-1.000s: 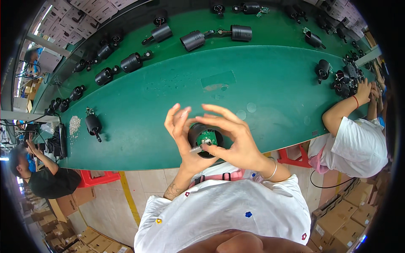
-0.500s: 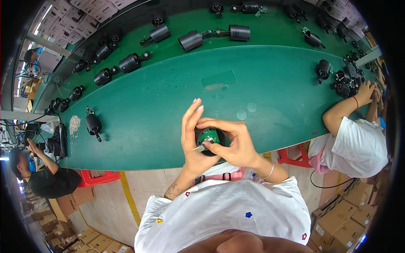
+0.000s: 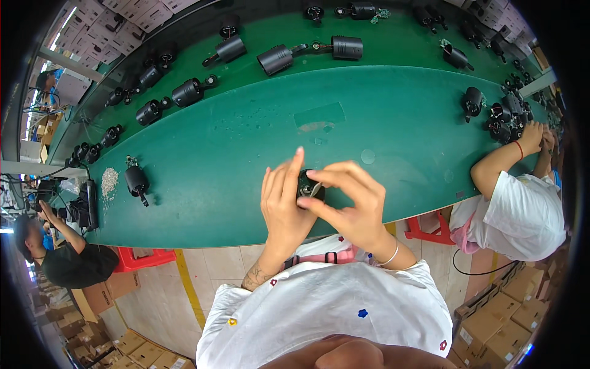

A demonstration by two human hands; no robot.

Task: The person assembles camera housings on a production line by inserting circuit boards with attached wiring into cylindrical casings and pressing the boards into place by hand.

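A black cylindrical camera housing [image 3: 303,180] is partly hidden between my hands, above the near part of the green table. My left hand [image 3: 284,200] is wrapped against its left side, index finger stretched upward. From the right, my right hand [image 3: 356,200] brings its thumb and index finger to the housing's mouth. A small pale, silvery strip [image 3: 316,189] shows between that thumb and finger; its exact kind is unclear. Another black housing [image 3: 136,181] with a green circuit board at its end lies on the table to the left.
Along the far green belt [image 3: 393,55] lie several black housings. A co-worker's hand [image 3: 533,136] is beside a cluster of housings [image 3: 507,117] at the right. Small pale pieces [image 3: 109,182] are piled at the left, near another person [image 3: 70,261]. Red stools [image 3: 144,259] stand below the table edge.
The housing has tipped, and its green circuit board no longer shows plainly. My right hand has shifted slightly right and spread its thumb and index finger; the pale strip has moved up and right.
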